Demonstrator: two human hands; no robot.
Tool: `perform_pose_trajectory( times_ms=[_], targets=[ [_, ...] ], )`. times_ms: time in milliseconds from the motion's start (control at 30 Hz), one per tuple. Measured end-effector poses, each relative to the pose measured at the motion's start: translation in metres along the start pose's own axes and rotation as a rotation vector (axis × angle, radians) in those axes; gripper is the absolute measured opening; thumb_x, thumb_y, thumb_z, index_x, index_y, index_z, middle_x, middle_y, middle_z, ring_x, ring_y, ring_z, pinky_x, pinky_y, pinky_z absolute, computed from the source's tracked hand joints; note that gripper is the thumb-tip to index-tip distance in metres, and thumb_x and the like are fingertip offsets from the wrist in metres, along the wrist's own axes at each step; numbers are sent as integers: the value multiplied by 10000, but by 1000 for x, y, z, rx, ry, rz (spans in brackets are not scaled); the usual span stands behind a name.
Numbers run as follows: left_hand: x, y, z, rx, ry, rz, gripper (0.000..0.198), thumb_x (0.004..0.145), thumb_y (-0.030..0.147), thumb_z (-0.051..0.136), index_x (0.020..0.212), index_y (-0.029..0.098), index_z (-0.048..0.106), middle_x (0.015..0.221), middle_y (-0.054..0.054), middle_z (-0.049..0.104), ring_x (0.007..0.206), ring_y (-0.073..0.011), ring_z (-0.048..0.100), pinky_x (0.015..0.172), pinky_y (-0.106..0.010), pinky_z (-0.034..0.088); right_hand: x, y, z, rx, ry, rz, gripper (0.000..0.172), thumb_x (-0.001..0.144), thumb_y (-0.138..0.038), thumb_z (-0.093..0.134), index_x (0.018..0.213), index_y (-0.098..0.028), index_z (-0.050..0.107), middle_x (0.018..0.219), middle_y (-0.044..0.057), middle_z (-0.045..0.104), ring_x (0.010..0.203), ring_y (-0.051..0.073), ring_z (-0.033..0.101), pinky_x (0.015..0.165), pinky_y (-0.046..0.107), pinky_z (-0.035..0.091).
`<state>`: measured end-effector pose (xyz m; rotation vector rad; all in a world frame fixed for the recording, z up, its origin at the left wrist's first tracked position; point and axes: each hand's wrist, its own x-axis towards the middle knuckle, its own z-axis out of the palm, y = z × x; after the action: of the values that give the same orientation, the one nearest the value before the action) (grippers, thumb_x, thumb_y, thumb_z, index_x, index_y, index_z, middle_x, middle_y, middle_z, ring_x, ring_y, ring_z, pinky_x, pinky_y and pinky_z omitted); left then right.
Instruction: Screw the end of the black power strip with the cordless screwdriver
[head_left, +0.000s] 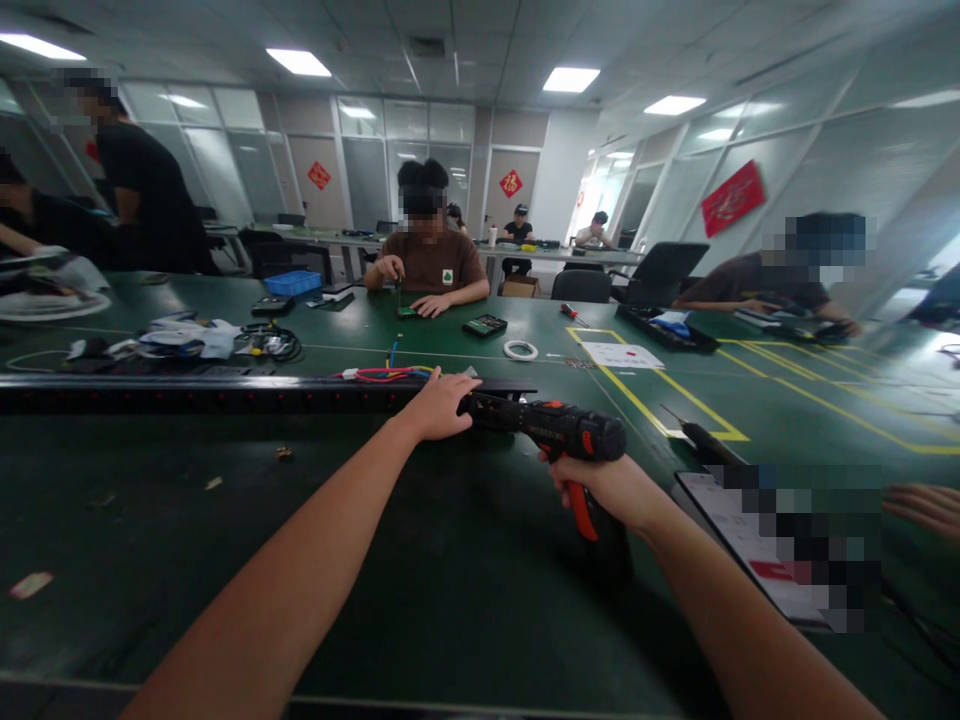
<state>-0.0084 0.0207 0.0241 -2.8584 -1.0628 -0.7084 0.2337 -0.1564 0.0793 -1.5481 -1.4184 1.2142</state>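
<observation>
My right hand [592, 485] is wrapped around the handle of a black and orange cordless drill [581, 432]. The drill points left, its front end at the right end of a long black strip [202, 398] that lies across the table. My left hand [446, 405] grips that end of the strip, close to the drill's tip. Small red marks run along the strip's near side. Red, yellow and blue wires [394, 375] with a white connector lie at its far edge behind my left hand. The exact contact point of the drill's tip is hidden.
Beyond the strip lie a white tape roll [520, 350], a dark circuit part [484, 326], a screwdriver [574, 315] and bundled cables [274, 342]. A clipboard [739, 540] lies at the right, near another person's hand [926, 508]. A co-worker [431, 255] sits opposite.
</observation>
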Motion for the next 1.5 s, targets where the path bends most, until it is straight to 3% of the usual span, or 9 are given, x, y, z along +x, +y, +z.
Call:
perform_pose_trajectory(
  times_ms=[167, 433, 900, 1067, 1133, 1233, 1500],
  targets=[
    [3, -3, -2, 116, 34, -33, 352, 959, 218, 494, 1239, 218, 707, 1276, -87, 668, 1210, -274, 582, 1202, -641, 258, -1, -2, 0, 0, 3, 9, 217, 671, -223, 672, 884, -181, 655, 609, -24, 632, 538, 166, 617, 522, 280, 502],
    [5, -4, 4, 127, 87, -70, 295, 983, 207, 502, 1131, 239, 755, 1173, -78, 690, 1138, -268, 590, 1156, -618, 332, -1, 1, -1, 24, 9, 11, 217, 672, -227, 677, 883, -172, 667, 592, -23, 631, 537, 169, 619, 542, 289, 508],
    [11, -5, 2, 155, 45, -87, 253, 1004, 254, 492, 1031, 236, 743, 1105, -75, 709, 1064, -267, 612, 1124, -560, 345, -3, 1, -3, 118, -9, 51, 239, 670, -240, 693, 898, -169, 679, 618, -24, 644, 534, 159, 620, 531, 270, 488],
    [5, -1, -1, 108, 69, -90, 287, 968, 200, 480, 1150, 234, 699, 1171, -91, 700, 1131, -281, 601, 1172, -595, 290, -2, 1, -4, 189, -8, 53, 245, 681, -263, 704, 899, -153, 685, 595, -19, 646, 508, 157, 615, 514, 266, 469],
    [1, 1, -2, 79, 52, -39, 440, 876, 139, 528, 1292, 240, 633, 1316, -95, 651, 1238, -288, 558, 1215, -597, 237, 0, 3, -5, 207, -10, 63, 251, 688, -271, 705, 910, -153, 688, 598, -17, 649, 514, 159, 616, 515, 267, 469],
    [-4, 4, 1, 76, -9, 41, 630, 788, 185, 649, 1405, 253, 540, 1414, -95, 588, 1344, -307, 498, 1249, -623, 122, 2, 4, -6, 218, -15, 58, 260, 686, -267, 701, 920, -155, 690, 604, -13, 653, 522, 164, 619, 516, 270, 471],
    [-3, 3, 11, 109, 56, 52, 595, 813, 345, 781, 1350, 211, 561, 1348, -116, 638, 1294, -289, 558, 1240, -585, 184, -1, 2, -2, 174, 5, 56, 246, 674, -259, 707, 902, -167, 693, 611, -20, 652, 526, 158, 621, 531, 271, 487]
  ],
)
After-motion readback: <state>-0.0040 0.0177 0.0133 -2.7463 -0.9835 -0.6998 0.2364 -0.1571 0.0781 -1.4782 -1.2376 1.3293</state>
